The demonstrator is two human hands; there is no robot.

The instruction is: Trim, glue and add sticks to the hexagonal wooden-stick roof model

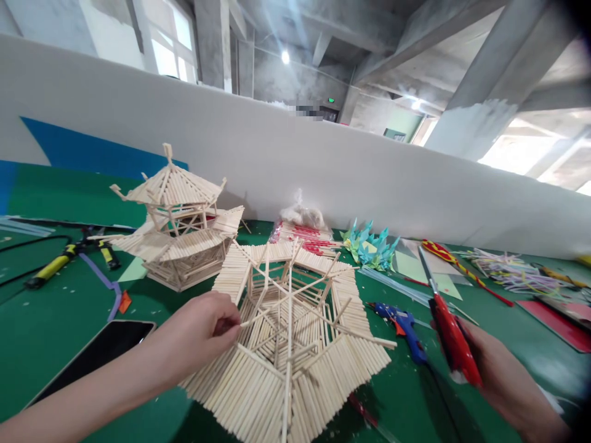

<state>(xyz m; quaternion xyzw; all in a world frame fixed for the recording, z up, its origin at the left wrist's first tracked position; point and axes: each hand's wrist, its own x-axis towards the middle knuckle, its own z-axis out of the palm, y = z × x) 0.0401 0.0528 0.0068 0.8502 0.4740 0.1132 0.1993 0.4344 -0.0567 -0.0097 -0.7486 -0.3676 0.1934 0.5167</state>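
Green tabletop (28, 326), left to right. Phone (92, 351), then stick pavilion (184, 246) behind it. Left hand (212, 323) pinches thin stick (255, 319) over left rim of open stick frame (290, 320), centre. Clear bag (302, 216) behind frame holds pale sticks. Narrow tabletop gap between frame's right edge and glue gun (406, 331). Right hand (496, 369) grips red-handled tool (455, 338).

The green table (50, 323) carries an open-topped stick model (252, 387). Left of that model lies a phone (95, 351), right of it a blue glue gun (405, 326), behind-left a peaked pavilion (184, 249). Directly behind sit what look like bagged sticks (305, 234).
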